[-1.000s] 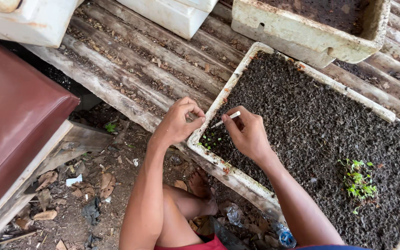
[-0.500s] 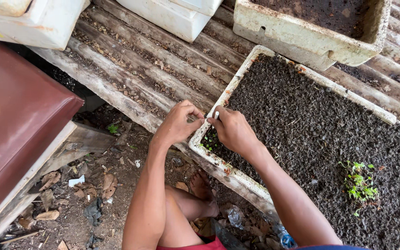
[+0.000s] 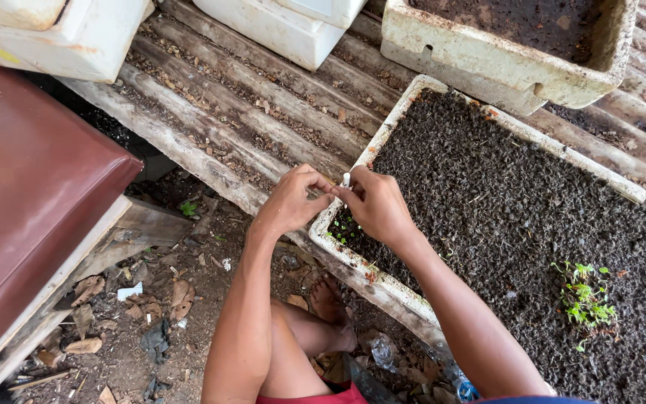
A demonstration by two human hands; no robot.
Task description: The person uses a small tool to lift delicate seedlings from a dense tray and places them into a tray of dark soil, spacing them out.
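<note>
My left hand (image 3: 291,200) and my right hand (image 3: 374,203) meet over the near left corner of a white foam planter box (image 3: 411,93) filled with dark soil (image 3: 502,194). Both hands pinch a small white object (image 3: 346,179) between their fingertips; what it is cannot be told. Tiny green sprouts (image 3: 340,232) grow in the soil just below my hands. A small clump of green seedlings (image 3: 583,299) stands in the soil at the right.
The planter rests on a dirty corrugated sheet (image 3: 248,112). A second soil-filled foam box (image 3: 510,45) sits behind it, white foam boxes (image 3: 278,26) at the top left. A dark red cushioned seat (image 3: 31,209) is at left. My bare foot (image 3: 330,307) is on littered ground.
My right hand has moved left from the soil to meet my left hand, bringing the small white object with it. Now both hands hold it together at the box's corner.
</note>
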